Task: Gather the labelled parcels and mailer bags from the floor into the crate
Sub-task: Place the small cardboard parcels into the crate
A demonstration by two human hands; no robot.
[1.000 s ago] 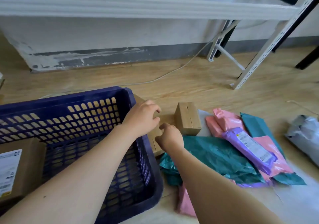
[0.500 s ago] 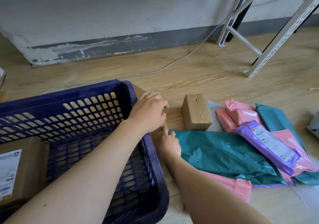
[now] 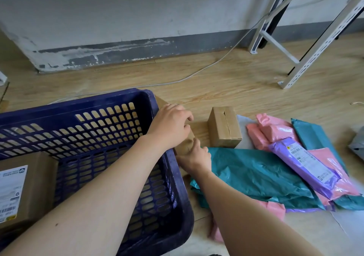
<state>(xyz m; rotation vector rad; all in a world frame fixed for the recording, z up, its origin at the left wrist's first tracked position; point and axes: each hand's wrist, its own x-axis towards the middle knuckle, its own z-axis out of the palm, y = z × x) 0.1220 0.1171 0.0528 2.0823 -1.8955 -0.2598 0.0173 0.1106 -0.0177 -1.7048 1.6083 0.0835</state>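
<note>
Left hand (image 3: 171, 125): curled over the far top edge of the flat box (image 3: 185, 144), gripping it.
Right hand (image 3: 195, 156): set against the near end of the flat box. I can't tell whether its fingers hook underneath.
Flat box: on the floor between the two hands, tight against the outer wall of the crate (image 3: 98, 103) just left of them.
Doing it well: I'd get the right fingers properly under the near end. Then lift level until it clears the rim, swing it left, and lay it by the labelled box (image 3: 25, 186) already inside.
Watch: the green bag (image 3: 256, 175) lies just right of the right hand and might drag along.
Hard to see: the hands cover most of the flat box, and no label shows on it. The grey bag (image 3: 357, 143), far right of both hands, is cut off.
</note>
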